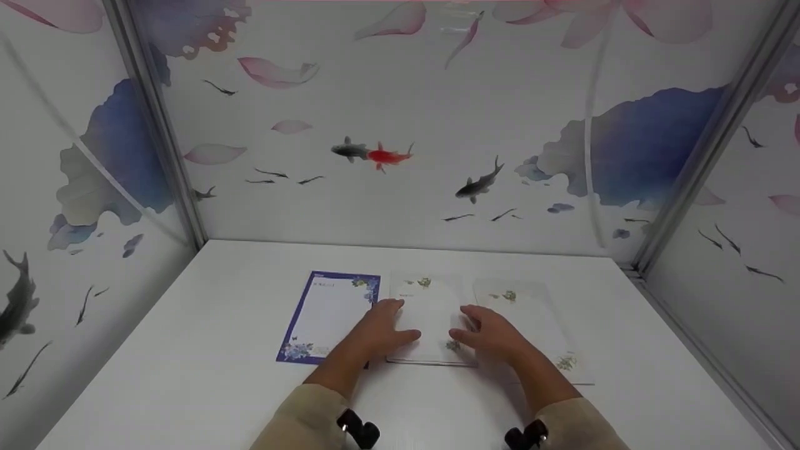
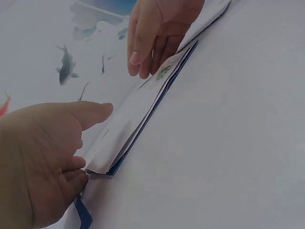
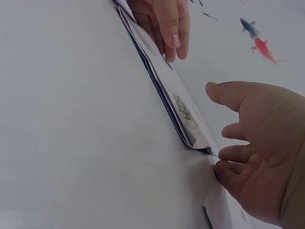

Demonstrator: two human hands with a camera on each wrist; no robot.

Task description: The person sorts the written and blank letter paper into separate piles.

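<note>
A thin stack of white sheets with a green plant print point(image 1: 431, 319) lies flat in the middle of the table. My left hand point(image 1: 378, 328) is at its left side, thumb and fingers spread, lower fingers by the stack's corner. Across from it, my right hand point(image 1: 494, 331) is at the right side, fingers loosely bent at the edge. Neither hand grips the paper; whether the fingertips touch it is hard to tell. Both wrist views show several layers along the stack's near edge, some with dark blue borders.
To the left lies a blue-bordered sheet with flower corners point(image 1: 325, 312), partly under my left forearm. On the right is another white sheet with green plant prints point(image 1: 540, 322), partly covered by my right arm. Printed panels point(image 1: 400, 206) enclose the white table point(image 1: 206, 312) at back and sides.
</note>
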